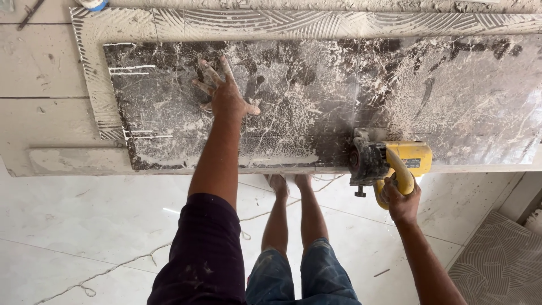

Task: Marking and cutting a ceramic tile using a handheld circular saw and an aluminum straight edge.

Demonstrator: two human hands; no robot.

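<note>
My left hand [224,93] lies flat with fingers spread on a long dark marble-patterned tile [316,96] that is coated in white dust. The tile rests on a lighter ridged slab [96,73] whose combed back shows around it. My right hand [402,199] grips the yellow handle of a yellow and black handheld tile cutter [387,161]. The cutter sits at the tile's near edge, right of centre, with a thin cut line running away from it across the tile.
My bare feet [288,183] stand on a glossy white tiled floor [84,226] just under the slab's near edge. A thin cord [113,268] trails over the floor. A ridged tile [502,260] lies at the lower right. More pale slabs sit at the far left.
</note>
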